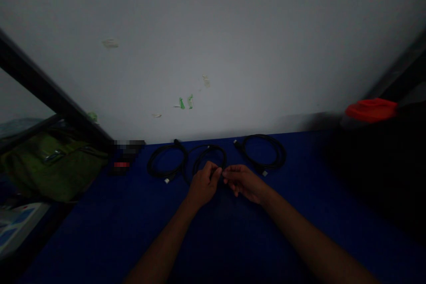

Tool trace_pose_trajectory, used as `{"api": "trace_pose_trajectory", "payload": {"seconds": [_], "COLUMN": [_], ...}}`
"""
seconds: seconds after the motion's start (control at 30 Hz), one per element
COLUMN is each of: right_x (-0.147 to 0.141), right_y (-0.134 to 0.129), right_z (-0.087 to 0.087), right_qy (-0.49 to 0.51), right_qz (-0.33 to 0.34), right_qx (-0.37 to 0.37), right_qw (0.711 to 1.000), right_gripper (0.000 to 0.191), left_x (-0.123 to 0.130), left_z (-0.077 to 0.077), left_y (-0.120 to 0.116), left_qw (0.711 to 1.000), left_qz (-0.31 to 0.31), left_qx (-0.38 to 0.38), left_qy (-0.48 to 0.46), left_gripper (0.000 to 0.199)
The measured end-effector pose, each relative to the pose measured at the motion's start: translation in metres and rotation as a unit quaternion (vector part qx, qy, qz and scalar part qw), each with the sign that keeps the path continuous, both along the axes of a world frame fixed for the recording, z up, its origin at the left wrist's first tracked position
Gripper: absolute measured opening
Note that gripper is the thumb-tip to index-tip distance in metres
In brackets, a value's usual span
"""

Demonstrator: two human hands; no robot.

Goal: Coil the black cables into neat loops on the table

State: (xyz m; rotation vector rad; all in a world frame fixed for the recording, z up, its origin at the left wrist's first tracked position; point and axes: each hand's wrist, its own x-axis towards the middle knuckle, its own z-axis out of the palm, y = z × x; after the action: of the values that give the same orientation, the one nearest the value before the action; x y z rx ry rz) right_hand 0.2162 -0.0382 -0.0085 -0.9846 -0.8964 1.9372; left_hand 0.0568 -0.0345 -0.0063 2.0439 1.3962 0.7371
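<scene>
The left hand (202, 184) is closed on the near side of the middle cable (225, 157), probably to keep its coil together. The right hand (245, 182) reaches the near-right edge of that cable, thumb and forefinger drawn close; whether they grip anything is too dark to tell. The middle cable's loop lies on the blue tabletop (100, 230), mostly beyond both hands' fingertips. 2 other coils, the left cable (150, 163) and the right cable (282, 155), flank the middle cable, seemingly spaced to give the hands room.
</scene>
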Motion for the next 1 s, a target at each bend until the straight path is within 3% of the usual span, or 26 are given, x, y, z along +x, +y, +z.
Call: {"api": "trace_pose_trajectory", "payload": {"seconds": [0.3, 0.5, 0.57, 0.7, 0.77, 0.9, 1.0], "right_x": [-0.0002, -0.0004, 0.0014, 0.0070, 0.0087, 0.0074, 0.0054], "right_y": [0.0010, 0.0002, 0.0000, -0.0010, -0.0018, -0.0040, -0.0048], "right_z": [0.0010, -0.0013, -0.0010, 0.0040, 0.0063, 0.0071, 0.0075], "right_qy": [0.004, -0.137, -0.236, -0.402, -0.450, -0.521, -0.542], "right_qz": [-0.045, -0.056, -0.061, -0.049, -0.021, 0.011, -0.008], "right_qx": [0.008, 0.130, 0.219, 0.422, 0.472, 0.486, 0.481], "right_qw": [0.999, 0.980, 0.945, 0.811, 0.757, 0.702, 0.689], "right_gripper": [0.017, 0.022, 0.019, 0.011, 0.008, 0.012, 0.013], "left_x": [0.0012, 0.0010, 0.0011, 0.0015, 0.0016, 0.0020, 0.0026], "left_z": [-0.0013, 0.0014, 0.0010, -0.0008, -0.0013, -0.0005, 0.0000], "left_y": [-0.0005, -0.0005, -0.0005, -0.0010, -0.0013, -0.0018, -0.0020], "left_qw": [0.998, 0.995, 0.994, 0.992, 0.991, 0.988, 0.989], "left_qz": [0.013, 0.008, 0.006, 0.002, -0.002, -0.013, -0.014], "left_qx": [0.008, 0.005, 0.007, 0.007, 0.010, 0.013, 0.009], "left_qy": [0.058, 0.096, 0.107, 0.124, 0.136, 0.156, 0.145], "left_gripper": [0.031, 0.030, 0.030, 0.032, 0.032, 0.032, 0.031]}}
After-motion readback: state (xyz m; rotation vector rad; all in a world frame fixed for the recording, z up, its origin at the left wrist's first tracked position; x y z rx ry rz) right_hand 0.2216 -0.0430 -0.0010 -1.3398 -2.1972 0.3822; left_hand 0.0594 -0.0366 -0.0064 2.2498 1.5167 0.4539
